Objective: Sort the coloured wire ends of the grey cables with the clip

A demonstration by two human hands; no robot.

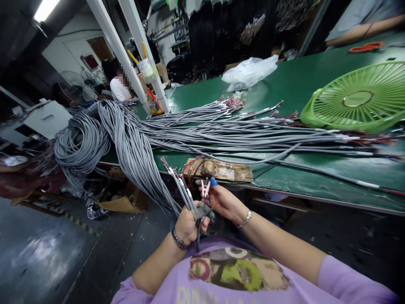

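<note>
My left hand (187, 223) is closed around several grey cables (185, 192). Their white-banded ends and thin coloured wires point up and away from me. A grey band-like strip (201, 212) lies across them at the fist. Just right of it, my right hand (224, 202) is pinched on a small pink-and-white clip (205, 190), with a blue cover on one fingertip. Thin wires show below the clip; whether they join it I cannot tell. Behind both hands, a worn wooden block (221, 169) with orange and red wires sits at the table's edge.
Long grey cables (240, 137) cover much of the green table (196, 90), and a thick bundle (133, 156) hangs over its front edge. A green fan (357, 99) lies at right. Farther back are a plastic bag (249, 71), orange scissors (366, 47) and a person's arm (367, 33).
</note>
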